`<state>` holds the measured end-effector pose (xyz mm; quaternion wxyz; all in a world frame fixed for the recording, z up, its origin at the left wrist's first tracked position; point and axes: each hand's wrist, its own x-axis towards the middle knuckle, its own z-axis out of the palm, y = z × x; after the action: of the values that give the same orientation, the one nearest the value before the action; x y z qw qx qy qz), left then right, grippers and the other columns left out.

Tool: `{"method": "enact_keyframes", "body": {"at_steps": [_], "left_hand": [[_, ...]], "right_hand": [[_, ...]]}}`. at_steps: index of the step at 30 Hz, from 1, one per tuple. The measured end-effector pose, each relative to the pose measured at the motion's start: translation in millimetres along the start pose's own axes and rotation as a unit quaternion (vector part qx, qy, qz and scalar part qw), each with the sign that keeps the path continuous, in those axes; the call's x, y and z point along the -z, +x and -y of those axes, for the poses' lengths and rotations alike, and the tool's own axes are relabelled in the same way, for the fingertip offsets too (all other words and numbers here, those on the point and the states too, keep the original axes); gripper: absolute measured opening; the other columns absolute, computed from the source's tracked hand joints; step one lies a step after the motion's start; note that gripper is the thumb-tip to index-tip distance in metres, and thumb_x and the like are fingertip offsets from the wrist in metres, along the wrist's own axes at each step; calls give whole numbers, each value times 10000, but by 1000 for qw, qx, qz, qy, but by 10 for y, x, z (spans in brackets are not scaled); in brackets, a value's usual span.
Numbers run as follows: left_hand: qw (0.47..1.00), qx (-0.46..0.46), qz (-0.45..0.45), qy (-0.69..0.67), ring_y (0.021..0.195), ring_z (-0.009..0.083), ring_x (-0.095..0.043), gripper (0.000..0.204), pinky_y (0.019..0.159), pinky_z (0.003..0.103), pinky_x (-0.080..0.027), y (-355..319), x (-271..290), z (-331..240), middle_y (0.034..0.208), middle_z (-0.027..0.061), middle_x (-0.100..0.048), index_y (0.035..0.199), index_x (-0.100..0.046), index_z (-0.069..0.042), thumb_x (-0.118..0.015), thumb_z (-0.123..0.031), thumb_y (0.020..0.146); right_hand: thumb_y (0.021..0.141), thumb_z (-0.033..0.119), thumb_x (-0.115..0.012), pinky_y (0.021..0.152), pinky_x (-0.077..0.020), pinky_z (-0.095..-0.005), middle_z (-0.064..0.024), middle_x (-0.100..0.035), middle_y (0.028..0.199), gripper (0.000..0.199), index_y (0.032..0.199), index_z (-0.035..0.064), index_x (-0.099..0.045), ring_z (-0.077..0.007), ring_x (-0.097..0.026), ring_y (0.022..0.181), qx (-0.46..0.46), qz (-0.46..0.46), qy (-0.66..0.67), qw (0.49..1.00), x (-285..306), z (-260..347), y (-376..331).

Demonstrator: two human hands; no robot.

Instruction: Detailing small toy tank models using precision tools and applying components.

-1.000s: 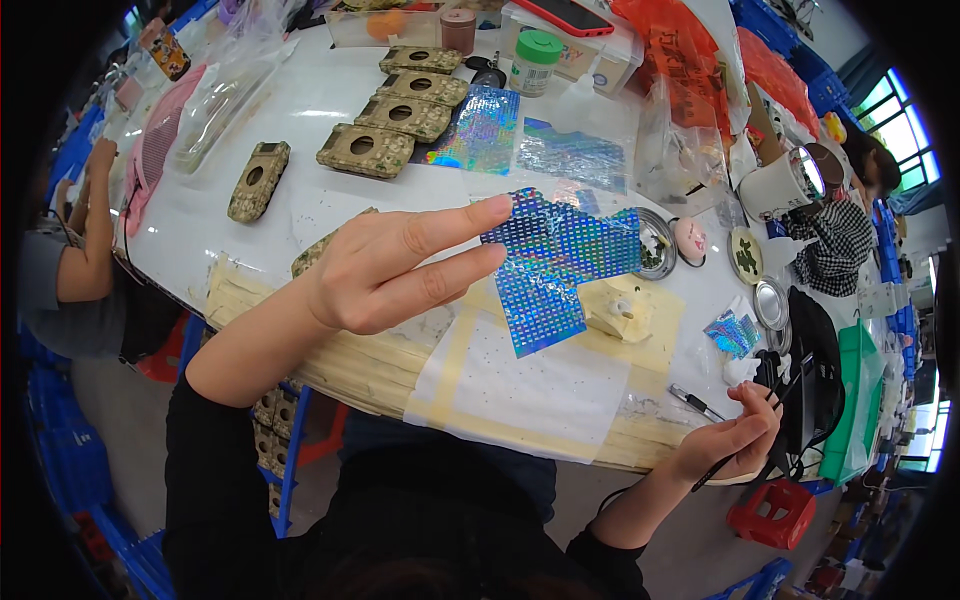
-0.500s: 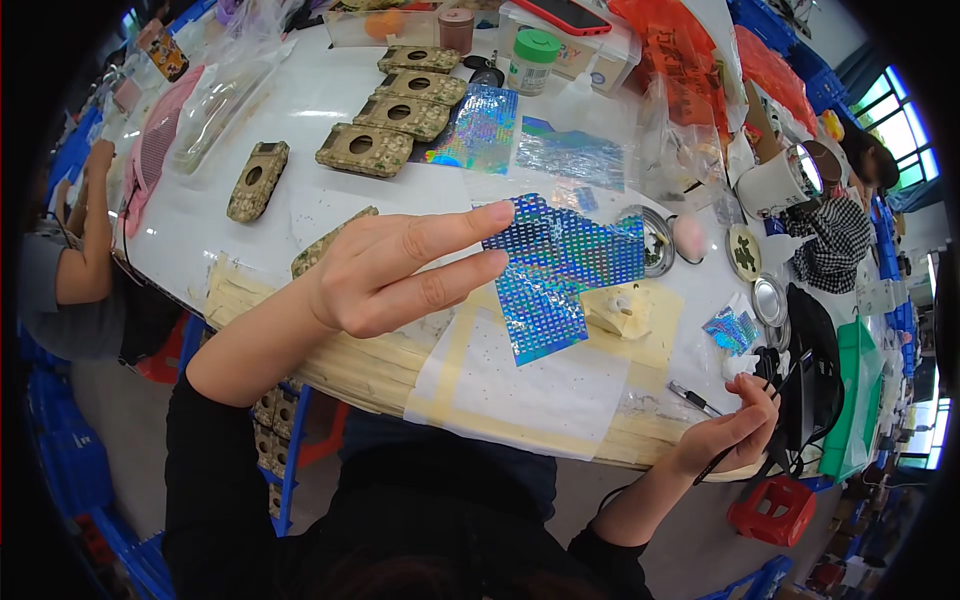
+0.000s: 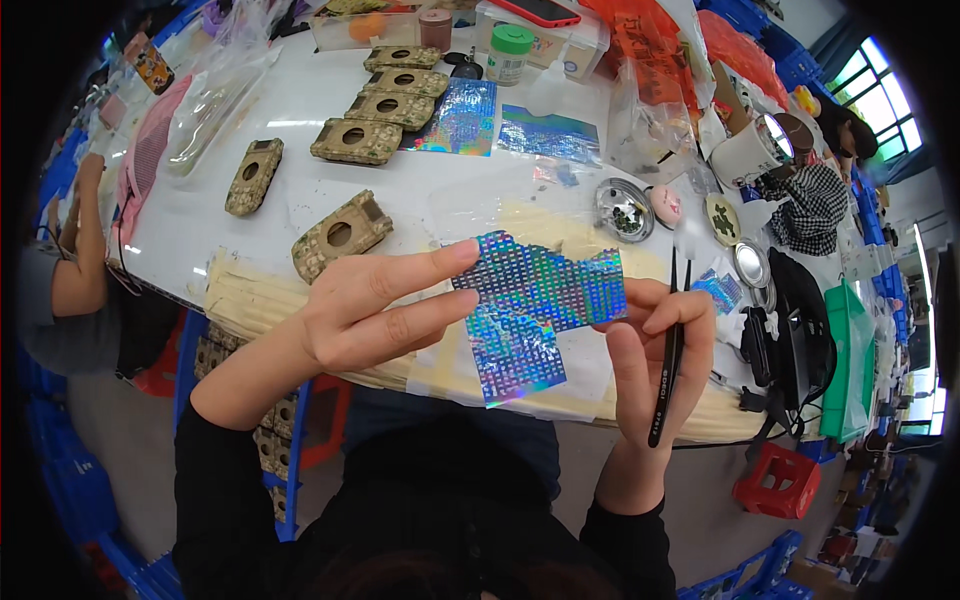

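An L-shaped piece of shiny blue holographic sheet [image 3: 540, 310], printed with a grid of small marks, hangs above the table's front edge. My left hand [image 3: 360, 315] grips its left side between the fingers. Black tweezers [image 3: 664, 385] lie across my right hand [image 3: 640, 425], tips pointing up and away. The fingertips of that hand are at the sheet's right edge, partly behind it. Just beyond my left hand rests a camouflage model tank hull [image 3: 315, 252] with a round hole in its top.
More camouflage hulls [image 3: 362, 137] stand in a row farther back, and one lies alone [image 3: 246, 192] at left. Other holographic sheets [image 3: 465, 112], a green-lidded jar [image 3: 508, 62] and a round metal dish [image 3: 604, 212] lie beyond. At right are a black bag [image 3: 808, 340] and a green tray [image 3: 848, 370]. Another person's arm [image 3: 88, 235] shows at far left.
My right hand has come up from the right table edge to the sheet, now with tweezers visible in it. The left hand and the sheet have shifted slightly lower in view.
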<state>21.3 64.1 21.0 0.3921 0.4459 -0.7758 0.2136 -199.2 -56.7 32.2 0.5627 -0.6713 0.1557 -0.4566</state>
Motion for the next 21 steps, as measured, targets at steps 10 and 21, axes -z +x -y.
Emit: {"method": "enact_keyframes", "body": {"at_steps": [10, 21], "left_hand": [[545, 446, -292, -647, 1001, 281, -587, 722, 846, 371, -512, -223, -155, -613, 1430, 244, -153, 1427, -72, -82, -482, -38, 833], [533, 583, -152, -594, 825, 132, -628, 661, 754, 276, -523, -250, -63, -892, 908, 128, -648, 1408, -140, -31, -523, 16, 871]], "right_hand": [[822, -95, -560, 600, -542, -230, -94, -540, 781, 216, 839, 29, -384, -113, -592, 654, -78, -16, 84, 993, -249, -94, -253], [829, -69, -570, 580, -539, -223, -92, -535, 793, 209, 839, 26, -385, -113, -596, 649, -83, -35, 25, 996, -375, -200, -440]]}}
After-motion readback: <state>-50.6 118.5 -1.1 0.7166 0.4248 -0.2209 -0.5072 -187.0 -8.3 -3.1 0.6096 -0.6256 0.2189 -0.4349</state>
